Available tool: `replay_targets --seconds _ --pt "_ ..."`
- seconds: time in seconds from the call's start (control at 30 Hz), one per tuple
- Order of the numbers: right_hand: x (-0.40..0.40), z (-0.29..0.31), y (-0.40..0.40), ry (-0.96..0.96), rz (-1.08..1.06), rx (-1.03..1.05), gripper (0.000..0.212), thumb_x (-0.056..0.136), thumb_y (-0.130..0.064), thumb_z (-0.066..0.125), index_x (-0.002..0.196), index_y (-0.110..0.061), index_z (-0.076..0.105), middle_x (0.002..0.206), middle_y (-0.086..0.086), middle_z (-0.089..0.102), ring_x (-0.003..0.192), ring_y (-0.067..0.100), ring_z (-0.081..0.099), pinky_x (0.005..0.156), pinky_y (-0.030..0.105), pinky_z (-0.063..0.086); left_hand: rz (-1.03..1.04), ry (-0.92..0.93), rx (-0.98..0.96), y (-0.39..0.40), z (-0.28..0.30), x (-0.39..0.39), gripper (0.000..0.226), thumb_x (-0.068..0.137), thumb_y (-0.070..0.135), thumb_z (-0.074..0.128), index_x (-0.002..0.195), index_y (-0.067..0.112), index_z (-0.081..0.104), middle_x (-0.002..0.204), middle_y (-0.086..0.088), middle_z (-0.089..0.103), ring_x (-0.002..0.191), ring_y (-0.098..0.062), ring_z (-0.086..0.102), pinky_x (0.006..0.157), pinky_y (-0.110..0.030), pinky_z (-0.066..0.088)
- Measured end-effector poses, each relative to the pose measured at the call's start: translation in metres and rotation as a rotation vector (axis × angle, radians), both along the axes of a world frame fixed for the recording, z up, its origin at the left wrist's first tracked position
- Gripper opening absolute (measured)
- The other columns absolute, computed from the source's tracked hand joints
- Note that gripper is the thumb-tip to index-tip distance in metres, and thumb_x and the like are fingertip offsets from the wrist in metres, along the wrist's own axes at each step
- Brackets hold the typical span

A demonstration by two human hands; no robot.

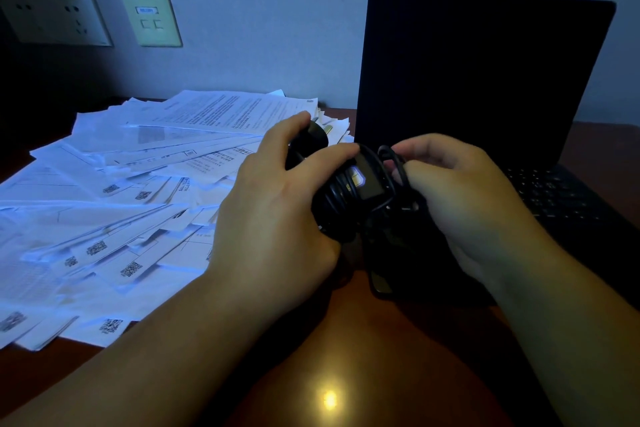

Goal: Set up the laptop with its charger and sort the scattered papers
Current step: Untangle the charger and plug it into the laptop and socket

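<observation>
A black laptop (478, 80) stands open on the right of the desk, its screen dark. In front of it I hold the black charger (360, 184), a power brick with its cable wound around it. My left hand (277, 204) grips the brick and its plug (313, 137) from the left. My right hand (460, 191) pinches a loop of the cable (394, 163) at the brick's right end. Scattered white papers (114, 204) cover the left half of the desk in an untidy fan.
Wall sockets (52, 19) and a data-port plate (150, 19) sit on the wall at the upper left. The brown wooden desk (346, 374) shows bare in front of me, with a lamp glare on it. A dark flat object (381, 282) lies under the charger.
</observation>
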State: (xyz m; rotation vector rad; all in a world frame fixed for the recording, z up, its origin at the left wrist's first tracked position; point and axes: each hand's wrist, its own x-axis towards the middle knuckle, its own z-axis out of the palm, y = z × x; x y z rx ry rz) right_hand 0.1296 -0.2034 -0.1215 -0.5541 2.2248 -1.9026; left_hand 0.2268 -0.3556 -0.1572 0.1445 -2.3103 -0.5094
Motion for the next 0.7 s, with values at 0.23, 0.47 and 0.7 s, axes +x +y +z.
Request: replay_targets --seconds 0.23,0.47,0.7 --pt "0.001 -0.005 -0.004 -0.061 0.048 -0.026 0.034 0.099 -0.032 0.06 0.073 -0.02 0.078 0.077 -0.005 0.075 0.074 0.008 0.071 0.076 0.036 0.056 0.003 0.061 0.087 -0.003 -0.002 -0.001 0.081 0.063 0.024 0.087 0.133 0.05 0.054 0.155 0.01 0.036 0.137 -0.017 0.049 0.09 -0.045 0.057" --pt "0.005 -0.002 -0.003 0.001 0.113 0.001 0.025 0.096 -0.043 0.062 0.09 -0.026 0.08 0.101 -0.005 0.077 0.103 0.017 0.07 0.096 0.048 0.054 0.039 0.09 0.167 -0.007 -0.003 -0.003 0.071 0.06 0.044 0.08 0.127 0.046 0.059 0.153 0.006 0.039 0.136 -0.007 0.045 0.096 -0.03 0.047" --pt "0.011 0.002 -0.001 0.077 0.184 -0.103 0.019 0.095 -0.019 0.064 0.107 -0.029 0.075 0.09 -0.004 0.077 0.083 0.007 0.073 0.061 0.012 0.052 0.069 0.114 0.197 -0.007 -0.003 -0.003 0.062 0.065 0.046 0.087 0.118 0.04 0.055 0.149 0.004 0.039 0.128 -0.002 0.04 0.091 -0.035 0.052"
